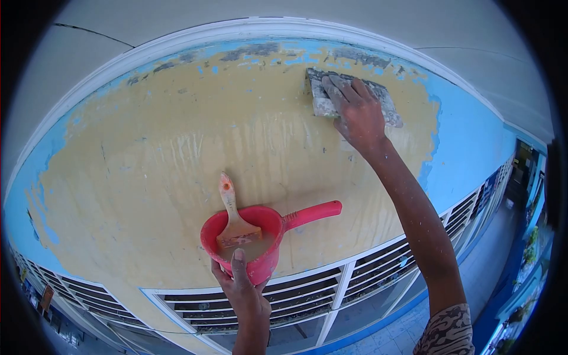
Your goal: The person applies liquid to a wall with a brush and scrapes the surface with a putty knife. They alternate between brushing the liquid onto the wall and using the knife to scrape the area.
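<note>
My left hand [244, 293] holds up a red plastic dipper [267, 266], its thumb over the rim and its fingers at the side and underneath. Cloudy, tan liquid [257, 248] fills part of the dipper. A wide paintbrush [229, 201] leans inside, bristles down in the liquid and handle up. My right arm is stretched high, and my right hand [362, 118] is closed on a flat rectangular float [387, 106] caked with grey and white residue. The float lies against the upper part of the tan, patchy wall [177, 148]. Its grip is hidden under my fingers.
Light blue paint [467, 142] borders the bare tan area, and grey patches [251, 51] show near the top. A white moulding [284, 26] runs below the ceiling. Louvered windows [307, 296] sit under the wall. A tiled walkway [485, 254] stretches away on the right.
</note>
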A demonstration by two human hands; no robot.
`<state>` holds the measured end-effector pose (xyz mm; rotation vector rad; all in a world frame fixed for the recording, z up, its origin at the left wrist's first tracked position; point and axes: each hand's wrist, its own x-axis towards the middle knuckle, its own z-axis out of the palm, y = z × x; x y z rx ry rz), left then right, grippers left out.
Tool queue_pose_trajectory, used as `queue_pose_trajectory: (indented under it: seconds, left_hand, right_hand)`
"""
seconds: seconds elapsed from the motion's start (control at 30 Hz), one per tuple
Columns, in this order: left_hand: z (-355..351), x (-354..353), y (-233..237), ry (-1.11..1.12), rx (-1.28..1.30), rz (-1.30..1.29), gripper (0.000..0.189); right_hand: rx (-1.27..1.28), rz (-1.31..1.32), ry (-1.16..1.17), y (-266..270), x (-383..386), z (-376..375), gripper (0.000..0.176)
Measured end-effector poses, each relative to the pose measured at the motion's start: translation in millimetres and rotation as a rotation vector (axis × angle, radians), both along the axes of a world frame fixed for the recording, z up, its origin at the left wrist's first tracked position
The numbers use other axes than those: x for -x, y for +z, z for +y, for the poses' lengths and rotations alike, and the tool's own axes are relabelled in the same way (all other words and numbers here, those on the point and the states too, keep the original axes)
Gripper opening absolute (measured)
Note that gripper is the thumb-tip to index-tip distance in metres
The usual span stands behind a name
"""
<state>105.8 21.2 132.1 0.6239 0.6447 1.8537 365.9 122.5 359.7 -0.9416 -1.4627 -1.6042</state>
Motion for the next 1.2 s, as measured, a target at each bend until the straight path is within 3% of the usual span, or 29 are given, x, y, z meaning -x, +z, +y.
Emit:
queue_pose_trajectory:
  seconds: [0.07,0.13,0.2,0.27,0.33,0.4,0.43,0.57,0.7,0.93,1.0,1.2]
  left_hand:
    - [1,0,-1,0.0,-0.003,0.003,0.083]
    - [2,-1,0,-0.002,0.001,0.01,0.083]
    - [1,0,-1,-0.018,0.0,-0.004,0.084]
    - [2,0,0,-0.014,-0.001,-0.002,0.084]
    - [0,-1,-1,-0.001,0.007,0.002,0.084]
    - [-1,-1,2,-0.006,0.028,0.008,0.083]
    - [-1,-1,2,-0.006,0.031,0.01,0.083]
    - [0,-2,1,-0.018,-0.011,-0.006,0.083]
    - [-2,-3,3,0.007,0.029,0.006,0.084]
    - [-1,-4,4,0.006,0.038,-0.008,0.086]
    - [-3,-4,4,-0.018,0.023,-0.013,0.085]
    - [0,-4,1,-0.001,0.036,-0.009,0.085]
  right_hand:
    - [-0.02,-0.056,-0.036,8,-4,-1,0.058]
    - [0.065,0.179,-0.022,31,-3,-4,0.059]
    - [0.06,0.163,-0.016,15,-1,-6,0.06]
    - [-0.001,-0.092,-0.068,-7,1,-6,0.056]
    - [0.007,-0.093,-0.095,-8,-4,-3,0.054]
    - [0.062,0.205,-0.008,21,-9,-5,0.069]
    - [0.048,0.213,-0.042,29,-8,-4,0.068]
    - [0.008,-0.034,-0.001,-17,7,-10,0.065]
    - [0.068,0.186,-0.002,10,-9,-9,0.064]
    - [0.025,0.03,-0.03,-5,-7,-9,0.054]
    - [0.084,0.256,-0.04,14,-6,-9,0.058]
    - [0.003,0.046,-0.024,-2,-22,-4,0.055]
